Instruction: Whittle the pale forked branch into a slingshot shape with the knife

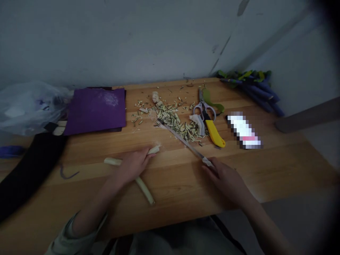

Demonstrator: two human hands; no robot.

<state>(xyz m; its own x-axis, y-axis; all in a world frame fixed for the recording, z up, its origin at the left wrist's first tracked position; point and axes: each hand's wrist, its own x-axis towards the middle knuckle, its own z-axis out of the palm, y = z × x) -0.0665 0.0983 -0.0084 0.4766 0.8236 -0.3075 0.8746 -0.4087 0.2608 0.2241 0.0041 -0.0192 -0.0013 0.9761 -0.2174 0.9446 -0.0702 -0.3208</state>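
Note:
My left hand [132, 164] is closed around a pale green peeled stick [153, 150], whose whitish end sticks out past the fingertips. More pale stick lengths [145, 190] show on both sides under this hand; how they join is hidden. In my right hand [225, 179] is the wrapped whitish handle of a long, thin metal file [183, 140]. Its tip points up and left, at the near edge of a heap of green and cream shavings [172, 120]. The file is apart from the stick. Pale dust lies near the stick's end.
Scissors [204, 106], a yellow utility knife [215, 134] and a crumpled white paper [198, 123] lie right of the shavings. Further right are a pixelated phone [244, 130] and bluish-purple stems [257, 88]. Purple sheets [97, 111], a plastic bag [32, 106] and a black band [34, 173] occupy the left.

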